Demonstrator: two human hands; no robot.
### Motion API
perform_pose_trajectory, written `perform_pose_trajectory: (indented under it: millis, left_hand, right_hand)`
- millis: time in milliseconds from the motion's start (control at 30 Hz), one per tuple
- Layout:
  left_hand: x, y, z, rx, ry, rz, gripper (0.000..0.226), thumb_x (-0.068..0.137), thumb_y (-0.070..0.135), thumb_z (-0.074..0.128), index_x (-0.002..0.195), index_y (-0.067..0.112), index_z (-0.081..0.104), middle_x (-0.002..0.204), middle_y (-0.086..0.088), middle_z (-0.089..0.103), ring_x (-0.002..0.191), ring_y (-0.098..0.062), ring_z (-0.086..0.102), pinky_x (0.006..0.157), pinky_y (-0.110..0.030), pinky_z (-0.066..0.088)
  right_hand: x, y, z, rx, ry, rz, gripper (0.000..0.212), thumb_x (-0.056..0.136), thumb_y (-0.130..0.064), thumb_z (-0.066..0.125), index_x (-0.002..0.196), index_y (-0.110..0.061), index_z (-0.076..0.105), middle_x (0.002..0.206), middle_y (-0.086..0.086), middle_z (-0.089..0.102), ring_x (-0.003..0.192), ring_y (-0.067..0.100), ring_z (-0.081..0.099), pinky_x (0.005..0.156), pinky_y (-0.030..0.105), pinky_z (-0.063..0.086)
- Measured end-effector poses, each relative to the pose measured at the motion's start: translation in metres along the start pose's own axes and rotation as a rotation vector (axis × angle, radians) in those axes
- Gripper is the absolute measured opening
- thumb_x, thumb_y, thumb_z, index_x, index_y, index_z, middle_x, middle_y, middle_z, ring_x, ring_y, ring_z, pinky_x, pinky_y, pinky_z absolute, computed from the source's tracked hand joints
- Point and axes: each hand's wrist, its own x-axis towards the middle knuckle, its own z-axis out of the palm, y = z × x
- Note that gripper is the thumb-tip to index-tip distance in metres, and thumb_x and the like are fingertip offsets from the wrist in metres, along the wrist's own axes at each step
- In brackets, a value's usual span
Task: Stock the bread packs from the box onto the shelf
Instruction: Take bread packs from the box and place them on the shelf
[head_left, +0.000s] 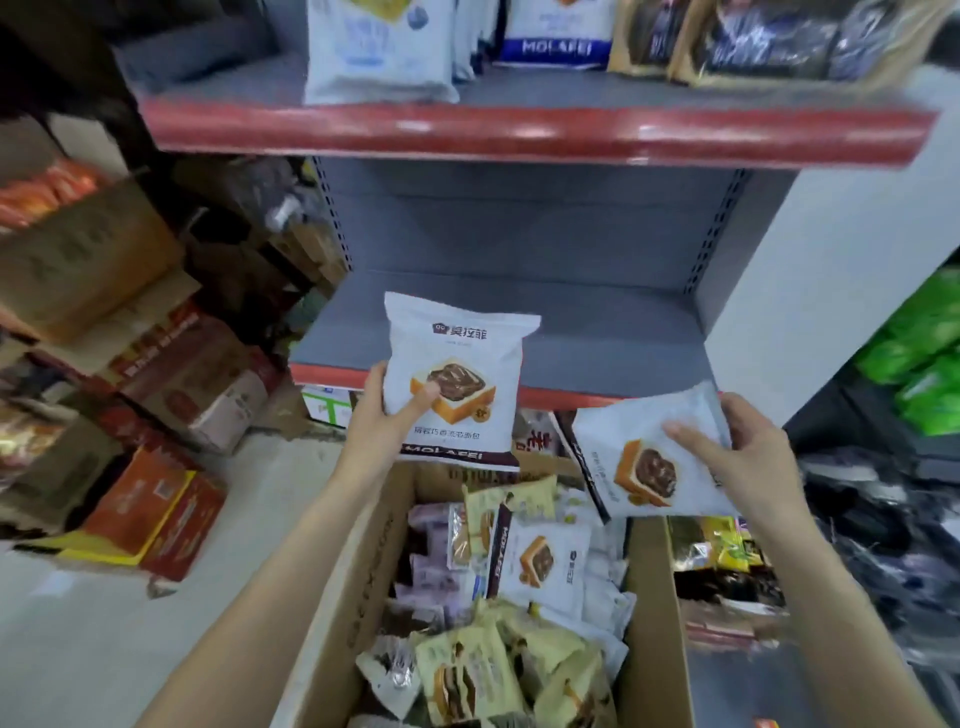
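My left hand (382, 415) grips a white bread pack (457, 364) with a chocolate toast picture, held upright in front of the grey shelf (597, 332) with a red front edge. My right hand (737, 452) holds a second white bread pack (644, 457), tilted sideways, just below the shelf edge. Under both hands stands an open cardboard box (358, 582) filled with several packs, among them another white pack (545, 566) and yellow ones (467, 670).
An upper shelf (519, 130) carries more white packs and dark-wrapped goods. Stacked cartons (156, 364) crowd the floor at left. Green packs (919, 353) and dark bags lie at right. A white wall panel flanks the shelf on the right.
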Motion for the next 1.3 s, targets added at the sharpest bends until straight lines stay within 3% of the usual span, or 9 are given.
perform_pose_trajectory:
  millis: [100,233,367,533,700,800,967,1100,1300]
  left_hand:
    - [0.016,0.057,-0.005,0.055,-0.024,0.143,0.045,0.083,0.04,0.066,0.121,0.022,0.05,0.114,0.007,0.064,0.107,-0.011,0.061,0.088,-0.031,0.049]
    - [0.024,0.135,-0.007,0.083,-0.03,0.326,0.041,0.085,0.04,0.063,0.12,0.023,0.05,0.111,0.013,0.063,0.104,-0.005,0.06,0.08,-0.022,0.047]
    - [0.035,0.206,0.004,-0.007,-0.004,0.496,0.036,0.088,0.031,0.064,0.12,0.024,0.052,0.114,0.011,0.065,0.107,-0.007,0.061,0.093,-0.029,0.049]
    - [0.086,0.276,0.039,-0.012,0.063,0.667,0.056,0.089,0.025,0.065,0.137,0.017,0.038,0.129,0.003,0.057,0.118,-0.008,0.052,0.1,-0.024,0.04]
    - [0.149,0.306,0.093,-0.033,0.03,0.646,0.064,0.092,0.017,0.059,0.143,0.013,0.021,0.133,-0.003,0.048,0.118,-0.014,0.046,0.091,-0.016,0.033]
    - [0.195,0.303,0.119,0.063,0.045,0.584,0.07,0.09,0.014,0.06,0.145,0.008,0.017,0.143,-0.013,0.04,0.128,-0.025,0.042,0.106,-0.033,0.034]
    - [0.244,0.29,0.134,0.541,0.097,0.457,0.077,0.093,0.023,0.054,0.147,-0.003,0.005,0.153,-0.021,0.021,0.137,-0.033,0.03,0.108,-0.036,0.027]
    - [0.238,0.291,0.122,0.793,0.093,0.509,0.064,0.096,0.032,0.046,0.146,0.002,0.02,0.153,-0.018,0.023,0.141,-0.03,0.023,0.109,-0.036,0.024]
    - [0.168,0.284,0.069,0.348,0.119,0.642,0.032,0.096,0.015,0.046,0.127,0.013,0.053,0.123,-0.003,0.06,0.104,-0.014,0.054,0.081,-0.021,0.035]
  right_hand:
    - [0.019,-0.058,-0.025,-0.172,0.011,-0.203,0.015,0.08,-0.023,0.071,0.091,-0.019,0.062,0.076,-0.014,0.066,0.066,-0.006,0.057,0.056,0.007,0.041]
    - [0.039,-0.133,-0.06,-0.245,0.095,-0.367,0.022,0.084,-0.032,0.066,0.082,-0.011,0.059,0.075,0.008,0.064,0.067,0.021,0.056,0.052,0.02,0.039]
    - [0.057,-0.196,-0.084,-0.198,0.145,-0.438,0.024,0.086,-0.035,0.063,0.078,-0.013,0.059,0.073,0.005,0.062,0.066,0.018,0.055,0.059,0.028,0.044]
    - [0.085,-0.247,-0.1,-0.058,0.186,-0.497,0.022,0.089,-0.03,0.061,0.086,-0.008,0.061,0.071,0.002,0.058,0.052,-0.001,0.052,0.045,0.008,0.04]
    - [0.118,-0.264,-0.103,0.046,0.254,-0.506,0.024,0.085,-0.037,0.066,0.078,-0.015,0.059,0.073,0.003,0.062,0.068,0.019,0.061,0.063,0.032,0.05]
    - [0.136,-0.267,-0.1,0.111,0.294,-0.502,0.032,0.079,-0.045,0.068,0.082,-0.014,0.061,0.084,0.011,0.068,0.084,0.034,0.066,0.077,0.049,0.053]
    - [0.158,-0.273,-0.085,0.049,0.315,-0.53,0.026,0.087,-0.039,0.062,0.084,-0.013,0.06,0.086,0.009,0.067,0.081,0.026,0.063,0.074,0.04,0.05]
    - [0.178,-0.293,-0.061,-0.029,0.317,-0.605,0.026,0.088,-0.034,0.062,0.089,-0.009,0.059,0.084,0.008,0.063,0.078,0.021,0.058,0.07,0.034,0.047]
    - [0.213,-0.337,-0.003,-0.309,0.203,-0.835,0.03,0.088,-0.036,0.061,0.092,-0.006,0.059,0.08,0.005,0.06,0.076,0.019,0.054,0.066,0.03,0.038]
